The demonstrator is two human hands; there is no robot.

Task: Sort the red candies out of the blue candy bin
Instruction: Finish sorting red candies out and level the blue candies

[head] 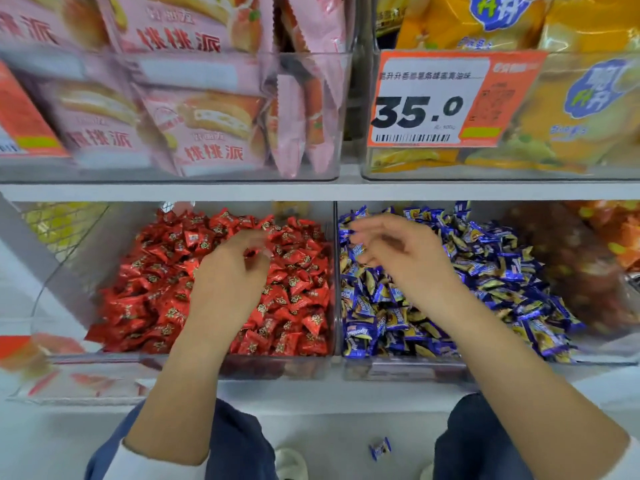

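Two clear bins sit side by side on the lower shelf. The left bin [69, 271] is full of red candies [152, 292]. The right bin [595, 351] holds blue and yellow wrapped candies [502, 271]; I see no red candy among them. My left hand [228, 278] hovers over the red pile with its fingers loosely bent and blurred, and nothing plainly held. My right hand [408, 258] hangs over the blue pile, its relaxed fingers spread toward the divider [335, 271] and empty.
The upper shelf [311, 190] carries clear bins of pink snack packs [207, 126] and yellow packs [571, 109], with an orange price tag [433, 102]. A single blue candy [380, 447] lies on the floor between my knees. Another bin of orange packs [616, 230] stands at far right.
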